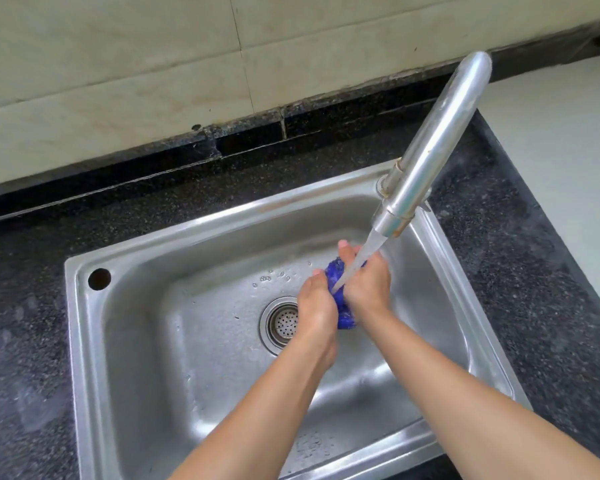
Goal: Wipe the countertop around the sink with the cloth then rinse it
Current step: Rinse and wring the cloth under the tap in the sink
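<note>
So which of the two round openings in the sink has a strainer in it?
The drain in the basin floor, just beside the left hand, holds a perforated strainer. The small hole in the sink's back-left rim corner is open.

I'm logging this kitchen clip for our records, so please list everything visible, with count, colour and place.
Sink: one, steel, set into the countertop.
Drain strainer: one, steel, basin floor, partly behind the left hand.
Round hole: one, dark, sink rim's far-left corner.
Tap: one, steel, far-right corner, water running.
Cloth: one, blue, bunched between both hands under the stream.
Countertop: one, dark speckled, around the sink.
Wall tiles: several, cream, behind the counter.
Left hand: gripping the cloth.
Right hand: gripping the cloth.
</note>
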A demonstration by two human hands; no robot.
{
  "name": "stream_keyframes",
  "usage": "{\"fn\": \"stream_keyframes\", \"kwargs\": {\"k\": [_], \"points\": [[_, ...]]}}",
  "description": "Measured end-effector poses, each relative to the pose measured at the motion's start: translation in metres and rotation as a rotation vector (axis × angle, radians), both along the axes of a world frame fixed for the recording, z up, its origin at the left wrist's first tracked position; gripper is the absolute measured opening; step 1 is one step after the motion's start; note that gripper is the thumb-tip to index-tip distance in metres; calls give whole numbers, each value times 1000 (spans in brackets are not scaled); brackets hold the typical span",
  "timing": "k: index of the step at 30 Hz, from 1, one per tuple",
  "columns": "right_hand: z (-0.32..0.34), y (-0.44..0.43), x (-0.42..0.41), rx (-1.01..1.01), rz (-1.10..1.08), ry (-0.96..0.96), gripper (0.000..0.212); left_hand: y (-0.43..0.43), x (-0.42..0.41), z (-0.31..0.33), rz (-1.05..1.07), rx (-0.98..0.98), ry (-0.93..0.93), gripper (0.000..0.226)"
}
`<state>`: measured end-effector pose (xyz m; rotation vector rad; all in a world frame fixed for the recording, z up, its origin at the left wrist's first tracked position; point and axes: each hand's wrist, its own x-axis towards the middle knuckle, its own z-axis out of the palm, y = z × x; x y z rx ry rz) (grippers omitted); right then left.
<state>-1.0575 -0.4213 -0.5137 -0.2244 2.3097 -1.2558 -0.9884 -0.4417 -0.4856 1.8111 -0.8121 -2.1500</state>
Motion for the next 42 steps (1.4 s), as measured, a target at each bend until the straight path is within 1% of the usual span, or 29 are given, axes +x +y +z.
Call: {"fn": "stream_keyframes", "kwargs": {"k": [3, 5, 6, 8, 10, 11, 12, 13, 14, 15, 17, 18, 19, 20, 22, 23, 24, 25, 26, 27, 28, 29, 31, 33, 35, 36, 39, 40, 42], "points": [[12, 8, 38, -56, 152, 32, 37, -24, 3, -2, 139, 91, 18, 41], [11, 15, 41, -39, 198, 8, 41, -25, 5, 4, 116, 104, 63, 43], [5, 13, 29, -14, 151, -24, 46, -19, 4, 10, 67, 106, 80, 44], [-6, 9, 0, 3, 26, -156, 54, -9, 6, 7, 4, 124, 99, 43], [-3, 9, -9, -45, -17, -297, 51, -12, 8, 7, 23, 129, 158, 43], [6, 11, -8, -88, -26, -414, 48, -18, 8, 6, 21, 107, 187, 46], [13, 16, -6, -132, -8, -596, 48, -22, 9, 6, 6, 80, 218, 45], [18, 21, -3, -151, 29, -783, 49, -26, 10, 6, -16, 43, 230, 41], [22, 25, -1, -162, 66, -919, 46, -27, 11, 5, -43, -16, 209, 33], [20, 26, 0, -168, 81, -953, 38, -27, 13, 3, -52, -82, 153, 23], [13, 21, -2, -215, -43, -869, 15, -24, 20, -2, -9, -150, 45, 10], [12, 15, -4, -237, -111, -778, 6, -24, 24, -4, 45, -122, 21, 9], [14, 11, -4, -259, -141, -677, 3, -24, 26, -7, 110, -65, 24, 11], [16, 9, -2, -281, -135, -603, 5, -24, 26, -7, 164, 22, 43, 16], [23, 15, 18, -281, -35, -475, 7, -29, 23, -7, 206, 216, 70, 30], [29, 20, 32, -250, 33, -398, 11, -32, 20, -4, 203, 284, 70, 34], [33, 26, 46, -195, 119, -306, 23, -34, 17, -2, 191, 320, 62, 37], [31, 31, 56, -141, 209, -194, 35, -34, 12, 0, 169, 318, 64, 39], [24, 30, 55, -57, 241, -71, 42, -29, 7, 2, 101, 283, 45, 41], [15, 24, 45, 42, 220, 18, 44, -22, 2, 4, 51, 238, 22, 42], [6, 15, 28, 139, 155, 54, 42, -14, -3, 5, -2, 196, 11, 41], [0, 5, 9, 193, 89, 23, 38, -6, -6, 4, -36, 164, 13, 39], [-9, -6, -5, 170, 43, -35, 28, -7, -8, 6, 9, 179, 15, 37], [0, -1, 25, 79, 144, -37, 25, -25, -2, 7, 17, 204, -16, 42], [12, 14, 64, -88, 234, -87, 29, -38, 5, 8, 71, 187, -22, 43], [16, 16, 65, -105, 242, -99, 30, -37, 5, 9, 74, 159, -22, 42], [-2, -5, 17, 87, -2, -188, 30, -16, 2, 12, -25, 88, -21, 37], [-2, -11, 8, 108, -26, -165, 31, -13, 1, 11, -27, 100, -26, 34], [7, -11, 21, 44, 21, -111, 27, -24, 2, 14, -17, 101, -45, 36]]}}
